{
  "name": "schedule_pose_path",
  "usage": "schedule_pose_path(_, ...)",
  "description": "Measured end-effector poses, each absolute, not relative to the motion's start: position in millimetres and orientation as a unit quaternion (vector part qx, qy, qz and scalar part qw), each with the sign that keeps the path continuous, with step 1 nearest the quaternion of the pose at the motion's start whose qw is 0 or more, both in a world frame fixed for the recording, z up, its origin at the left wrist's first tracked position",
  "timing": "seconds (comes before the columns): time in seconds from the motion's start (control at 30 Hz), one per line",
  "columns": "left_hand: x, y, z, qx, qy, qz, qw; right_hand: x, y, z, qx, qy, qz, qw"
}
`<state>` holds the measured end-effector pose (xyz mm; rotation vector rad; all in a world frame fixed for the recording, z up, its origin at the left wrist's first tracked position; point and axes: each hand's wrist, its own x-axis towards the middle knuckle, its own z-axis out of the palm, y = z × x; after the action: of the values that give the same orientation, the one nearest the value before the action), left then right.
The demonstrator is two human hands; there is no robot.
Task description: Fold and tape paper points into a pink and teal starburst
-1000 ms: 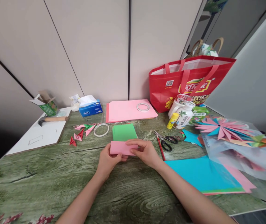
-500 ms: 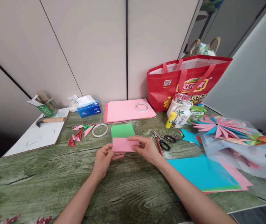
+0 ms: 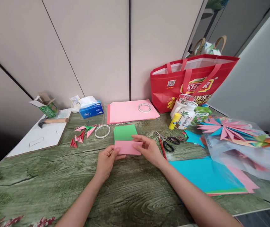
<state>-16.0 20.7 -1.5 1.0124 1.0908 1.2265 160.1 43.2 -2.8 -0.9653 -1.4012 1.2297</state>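
Note:
A small pink paper rectangle (image 3: 127, 147) is held by both hands just in front of a green paper stack (image 3: 125, 132). My left hand (image 3: 107, 160) pinches its left end, thumb on top and fingers underneath. At the right end, my right hand (image 3: 149, 149) grips the paper between thumb and fingers. Right of that hand lie black-handled scissors (image 3: 168, 143) and a red pencil-like stick (image 3: 162, 148). Folded red, pink and green paper pieces (image 3: 79, 137) rest to the left, beside a roll of white tape (image 3: 102, 131).
Large pink sheets (image 3: 125, 113) lie at the back, with a tissue box (image 3: 91, 109) to their left. A red bag (image 3: 163, 90), a white bottle (image 3: 185, 116) and a glue stick (image 3: 174, 121) stand back right. Blue sheets (image 3: 203, 175) lie front right; a hammer (image 3: 54, 120) lies left.
My left thumb has moved onto the top face of the pink paper. The right fingers have shifted slightly along its edge. The whole view has moved a little.

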Motion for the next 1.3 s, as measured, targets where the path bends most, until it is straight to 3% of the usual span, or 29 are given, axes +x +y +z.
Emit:
schedule_pose_path(0.17,-17.1,21.7,0.8,0.38,0.512,0.548,0.542,158.1,43.1,-6.5,-0.45,-0.577,0.437,0.523)
schedule_pose_path(0.3,-15.0,20.0,1.6,0.379,0.489,0.509,0.598,154.2,35.9,-4.3,-0.437,-0.585,0.369,0.575)
schedule_pose_path(0.4,-12.4,17.9,-0.1,0.372,0.439,0.531,0.622,150.7,30.4,-1.6,-0.404,-0.627,0.363,0.558)
schedule_pose_path(0.8,-15.0,18.8,-3.3,0.473,0.456,0.508,0.557,143.7,28.0,-10.9,-0.41,-0.626,0.504,0.431)
schedule_pose_path(1.07,-16.9,19.9,-4.2,0.445,0.477,0.516,0.555,146.7,33.7,-8.1,-0.442,-0.588,0.476,0.482)
schedule_pose_path(1.3,-18.1,20.0,-5.1,0.416,0.461,0.534,0.574,154.3,43.6,-12.8,-0.451,-0.376,0.636,0.501)
